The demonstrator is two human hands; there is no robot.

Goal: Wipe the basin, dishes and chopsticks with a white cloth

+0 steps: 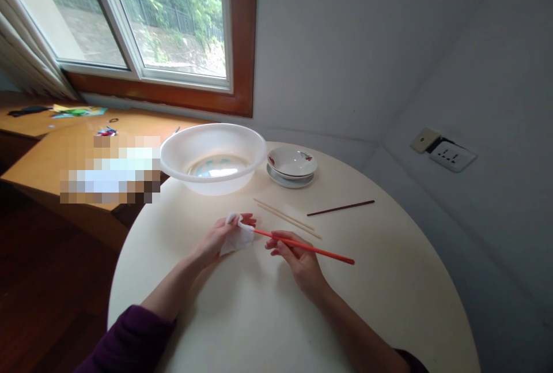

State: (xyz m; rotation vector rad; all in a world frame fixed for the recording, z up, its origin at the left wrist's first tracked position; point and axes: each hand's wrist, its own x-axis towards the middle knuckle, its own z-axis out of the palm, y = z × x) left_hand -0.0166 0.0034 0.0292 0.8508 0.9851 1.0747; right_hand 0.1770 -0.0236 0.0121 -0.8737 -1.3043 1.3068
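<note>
Over the round table, my right hand (298, 255) grips a red chopstick (319, 249) along its middle, the thick end pointing right. My left hand (222, 234) is closed on a white tissue (237, 240), which is folded around the chopstick's thin left end. That tip is hidden inside the tissue. Just beyond my hands, two pale wooden chopsticks (287, 216) lie side by side on the table. A dark brown chopstick (341, 208) lies farther right, apart from them.
A translucent white basin (211, 185) stands at the table's (242, 321) far left. Beside it are stacked flower-patterned bowls (292, 162) on a plate. Left of the table is a wooden desk (52, 148) with small items, below a window (173, 15). A wall socket (453, 156) is at right.
</note>
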